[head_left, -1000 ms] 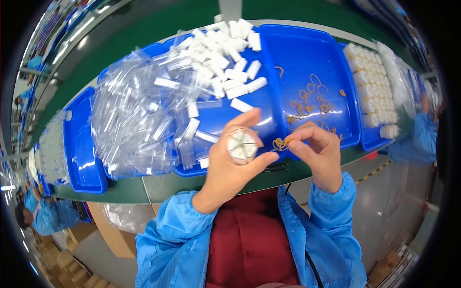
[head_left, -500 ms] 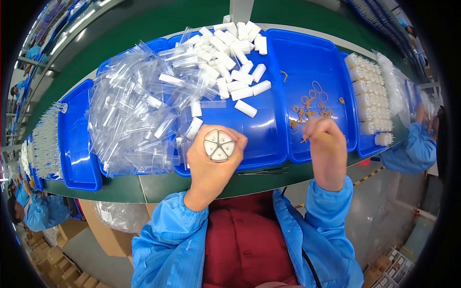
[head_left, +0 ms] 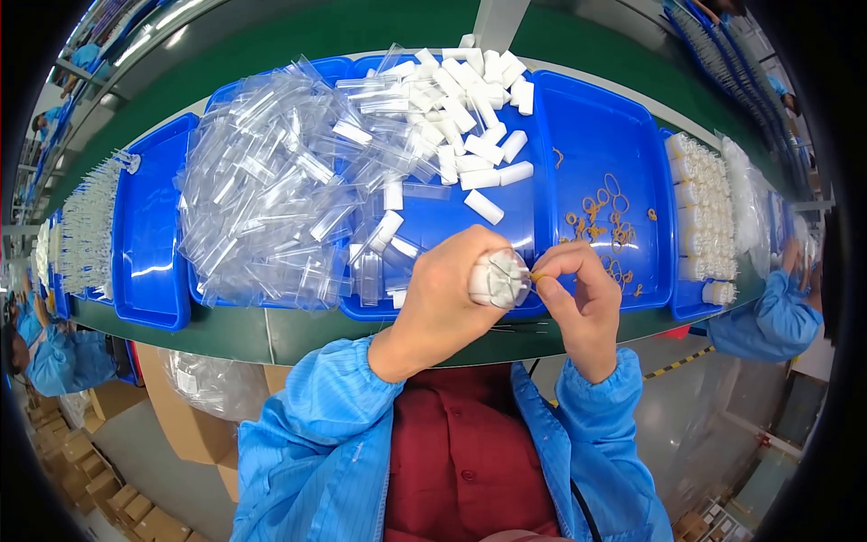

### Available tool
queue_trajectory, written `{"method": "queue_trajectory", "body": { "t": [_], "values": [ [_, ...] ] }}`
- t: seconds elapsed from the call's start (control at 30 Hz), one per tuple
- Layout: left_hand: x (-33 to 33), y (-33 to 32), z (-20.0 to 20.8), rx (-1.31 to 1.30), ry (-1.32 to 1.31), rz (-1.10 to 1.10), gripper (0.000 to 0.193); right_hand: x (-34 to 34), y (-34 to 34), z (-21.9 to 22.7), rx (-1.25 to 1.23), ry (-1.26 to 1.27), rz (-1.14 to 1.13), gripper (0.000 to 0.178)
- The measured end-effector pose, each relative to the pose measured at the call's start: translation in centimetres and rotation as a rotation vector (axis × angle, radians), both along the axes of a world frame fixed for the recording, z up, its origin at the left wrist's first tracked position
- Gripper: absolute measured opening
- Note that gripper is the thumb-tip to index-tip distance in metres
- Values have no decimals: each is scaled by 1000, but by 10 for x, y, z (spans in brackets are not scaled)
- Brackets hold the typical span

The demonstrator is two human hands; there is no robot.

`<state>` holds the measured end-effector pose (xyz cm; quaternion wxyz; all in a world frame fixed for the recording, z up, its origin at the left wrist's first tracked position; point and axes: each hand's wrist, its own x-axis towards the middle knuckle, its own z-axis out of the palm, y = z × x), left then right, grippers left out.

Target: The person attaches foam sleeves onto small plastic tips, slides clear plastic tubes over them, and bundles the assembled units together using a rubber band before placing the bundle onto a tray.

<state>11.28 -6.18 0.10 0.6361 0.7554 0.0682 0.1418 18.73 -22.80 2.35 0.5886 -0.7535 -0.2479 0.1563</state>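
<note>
My left hand [head_left: 440,298] is wrapped round a bundle of white wedge-shaped pieces [head_left: 493,281], its round end tilted to the right. Close against that end, my right hand [head_left: 582,305] pinches a yellowish rubber band [head_left: 537,275] between thumb and fingertips. How far the band reaches round the bundle is hard to see. More loose rubber bands [head_left: 596,206] lie scattered in the blue tray [head_left: 578,108] beyond my right hand.
Clear plastic sleeves [head_left: 262,181] heap up in a blue tray at left, with white foam-like blocks [head_left: 484,207] beside them. An empty-looking blue tray [head_left: 149,235] stands further left, near thin white spiky parts [head_left: 88,230]. Banded white bundles [head_left: 704,203] stand at right. Tweezers-like tools [head_left: 519,327] lie at the table's front.
My right hand has come left from the rubber band tray with a band, meeting the bundle. My left hand has moved right and tipped the bundle's end rightward. The view has shifted slightly.
</note>
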Motion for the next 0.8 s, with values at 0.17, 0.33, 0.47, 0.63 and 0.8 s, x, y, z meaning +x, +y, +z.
{"method": "queue_trajectory", "body": {
  "t": [0.17, 0.33, 0.47, 0.63, 0.8],
  "values": [
    [1, 12, 0, -299, 63, 231, 27, 5, -6, -1, 101, -46, 73, 3],
    [-5, 0, -2, -71, 52, 94, 21, 18, 0, -4, 1103, 711, 365, 24],
    [-10, 4, 9, -362, 196, -161, 22, -3, 11, 3, 184, 71, -166, 63],
    [-10, 12, 15, -99, 249, -359, 32, 16, 8, 14, -106, -563, 458, 109],
    [-21, 13, 16, 148, 184, -301, 32, 37, 2, 14, -330, -658, 542, 71]
  ]
}}
